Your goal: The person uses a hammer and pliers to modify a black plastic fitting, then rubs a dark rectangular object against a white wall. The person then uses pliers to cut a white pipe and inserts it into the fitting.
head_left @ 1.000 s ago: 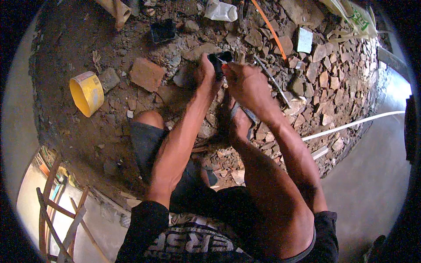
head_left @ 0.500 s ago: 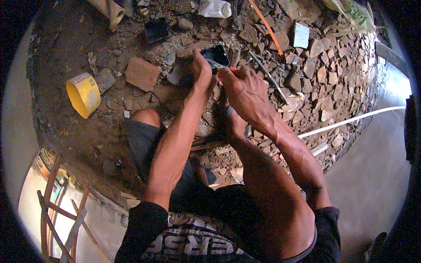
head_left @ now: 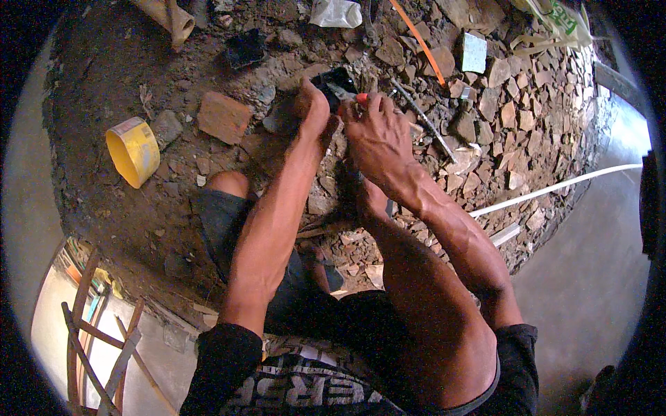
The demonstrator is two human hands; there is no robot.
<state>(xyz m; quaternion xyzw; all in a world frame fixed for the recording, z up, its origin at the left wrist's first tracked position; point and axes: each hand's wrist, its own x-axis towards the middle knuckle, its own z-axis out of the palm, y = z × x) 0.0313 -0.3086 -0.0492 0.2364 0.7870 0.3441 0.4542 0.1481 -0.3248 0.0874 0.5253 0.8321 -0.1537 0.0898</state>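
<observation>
Far to the left of the fingers lies one yellow roll of tape (head_left: pixel 133 150) on its side in the dirt. Nearer them, still to the left, sits one whole reddish brick (head_left: pixel 223 117), with one small black box (head_left: pixel 245 49) lying farther out beyond it and one tan pipe end (head_left: pixel 168 17) at the top edge.

The person squats on the rubble floor (head_left: pixel 541 104), both bare arms stretched forward between the knees. The left hand (head_left: pixel 313 111) closes its fingers around the left side of one black box (head_left: pixel 334 83), which is held just above the broken stones. Touching it from the right, the right hand (head_left: pixel 378 139) has its fingers pinched together on one tool with a red handle (head_left: pixel 361 98), whose metal tip rests against the box. What kind of tool it is, I cannot tell.

Just right of the fingers lies one thin grey rod (head_left: pixel 423 119) across the rubble. Beyond them runs one orange strip (head_left: pixel 417 38). Further right stands one pale square block (head_left: pixel 474 53). Well to the right, one white pipe (head_left: pixel 555 188) runs along the edge where the stones meet the smooth concrete.
</observation>
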